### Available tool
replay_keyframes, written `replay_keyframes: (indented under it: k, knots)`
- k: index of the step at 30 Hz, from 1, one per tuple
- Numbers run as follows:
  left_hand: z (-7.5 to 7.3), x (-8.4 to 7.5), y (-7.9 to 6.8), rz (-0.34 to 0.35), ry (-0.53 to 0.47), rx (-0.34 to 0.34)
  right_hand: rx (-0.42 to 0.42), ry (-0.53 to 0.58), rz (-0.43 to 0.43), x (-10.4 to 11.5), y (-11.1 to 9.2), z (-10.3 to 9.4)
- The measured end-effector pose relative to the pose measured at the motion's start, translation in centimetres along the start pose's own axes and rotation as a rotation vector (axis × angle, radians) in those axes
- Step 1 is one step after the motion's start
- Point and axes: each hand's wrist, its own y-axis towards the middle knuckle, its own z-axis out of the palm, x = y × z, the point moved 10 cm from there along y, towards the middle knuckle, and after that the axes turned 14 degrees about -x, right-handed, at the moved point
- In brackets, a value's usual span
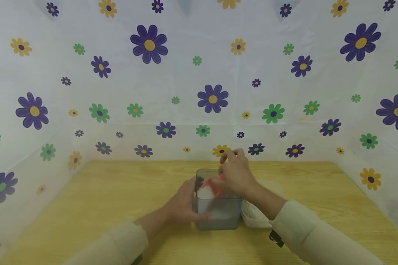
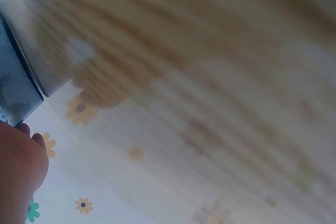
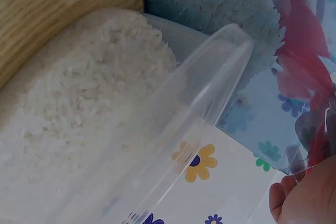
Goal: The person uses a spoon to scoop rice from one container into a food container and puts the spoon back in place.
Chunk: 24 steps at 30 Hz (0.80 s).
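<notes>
A bluish clear square container (image 1: 219, 217) stands on the table in the head view. My left hand (image 1: 183, 206) grips its left side, thumb across the front and fingers behind; the left wrist view shows only part of this hand (image 2: 21, 166) beside the container (image 2: 16, 80). Over the container's top, my right hand (image 1: 236, 176) holds a red scoop (image 1: 218, 187) by its handle. White rice (image 1: 205, 192) lies in the scoop, which tilts down inside the container. Through the clear wall, the right wrist view shows the scoop (image 3: 300, 40) and rice low in the container.
Just right of the container, a translucent tub (image 1: 257, 223) of white rice sits partly under my right forearm. Its rice (image 3: 89, 93) fills much of the right wrist view. A flower-print sheet (image 1: 185, 81) encloses the wooden table (image 1: 136, 191) at back and sides.
</notes>
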Motion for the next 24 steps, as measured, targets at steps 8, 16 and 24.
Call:
replay_keyframes:
  k: [8,16,24]
  knots:
    - [0.3,-0.2,-0.2,0.031,-0.018,0.021,-0.066,-0.014,0.127,-1.3,-0.5,-0.8]
    - [0.0,-0.5,-0.1,0.022,-0.012,0.007,-0.057,0.006,0.218,-2.2,-1.0,-0.9]
    - [0.2,-0.6,0.0,0.028,-0.018,0.01,-0.064,0.068,0.274,-3.0,-1.5,-1.1]
